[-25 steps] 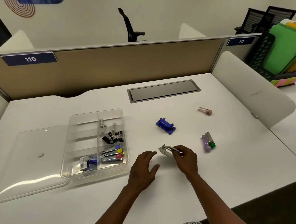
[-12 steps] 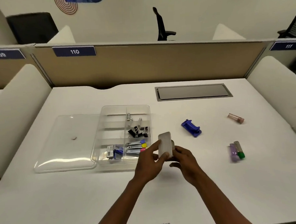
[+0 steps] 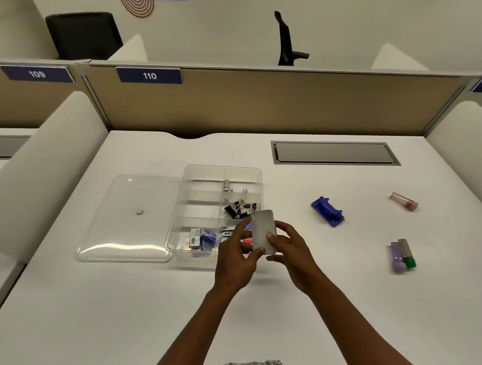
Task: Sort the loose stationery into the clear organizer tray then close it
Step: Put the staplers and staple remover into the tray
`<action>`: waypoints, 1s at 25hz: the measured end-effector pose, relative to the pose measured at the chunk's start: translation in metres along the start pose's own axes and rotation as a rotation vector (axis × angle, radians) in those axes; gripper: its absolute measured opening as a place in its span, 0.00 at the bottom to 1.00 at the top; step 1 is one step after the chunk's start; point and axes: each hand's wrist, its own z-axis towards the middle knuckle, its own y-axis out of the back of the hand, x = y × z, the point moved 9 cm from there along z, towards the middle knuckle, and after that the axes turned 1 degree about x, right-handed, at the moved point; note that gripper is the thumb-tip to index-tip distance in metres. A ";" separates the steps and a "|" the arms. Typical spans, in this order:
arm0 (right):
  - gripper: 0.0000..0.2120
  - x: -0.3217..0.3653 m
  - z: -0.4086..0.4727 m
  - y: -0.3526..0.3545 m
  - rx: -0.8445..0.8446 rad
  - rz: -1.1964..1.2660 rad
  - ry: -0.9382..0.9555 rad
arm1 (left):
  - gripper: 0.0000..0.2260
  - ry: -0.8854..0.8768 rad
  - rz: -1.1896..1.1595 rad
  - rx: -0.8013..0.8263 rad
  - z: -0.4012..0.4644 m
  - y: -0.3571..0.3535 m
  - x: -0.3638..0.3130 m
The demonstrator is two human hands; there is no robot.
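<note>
A small flat white case (image 3: 262,231) is held upright between both hands above the tray's near right corner. My left hand (image 3: 236,259) pinches its left and lower edge; my right hand (image 3: 293,252) grips its right side with the thumb on the face. The clear organizer tray (image 3: 195,184) lies behind, holding black binder clips (image 3: 238,209), small silver pieces, staple boxes (image 3: 202,238) and coloured clips partly hidden by my fingers. Its clear lid (image 3: 130,216) lies open flat to the left. Loose on the desk: a blue staple remover (image 3: 328,211), a pink tube (image 3: 403,201), purple and green tubes (image 3: 402,256).
A grey cable hatch (image 3: 334,153) is set into the desk at the back. Tan partition panels and white side dividers (image 3: 38,170) enclose the desk. A black chair stands beyond the partition.
The white case was picked up off the desk by my right hand, my left hand joined it, and both now hold it nearer the tray. The view has swung left.
</note>
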 end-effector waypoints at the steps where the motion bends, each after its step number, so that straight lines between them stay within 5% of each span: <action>1: 0.18 0.001 0.001 -0.002 0.013 0.043 0.004 | 0.32 -0.002 0.001 0.000 0.001 0.003 0.000; 7: 0.22 -0.001 0.007 -0.008 0.122 0.265 -0.055 | 0.28 0.016 -0.108 -0.009 0.012 0.030 -0.003; 13: 0.24 0.000 0.010 -0.023 0.159 0.204 -0.058 | 0.19 0.072 -0.144 0.060 0.015 0.035 0.002; 19: 0.22 0.014 0.023 -0.037 0.160 0.087 -0.010 | 0.17 0.115 -0.246 0.027 0.016 0.054 0.015; 25: 0.19 0.048 0.054 -0.078 0.196 -0.351 0.143 | 0.24 0.101 -0.022 -0.137 0.034 0.105 0.024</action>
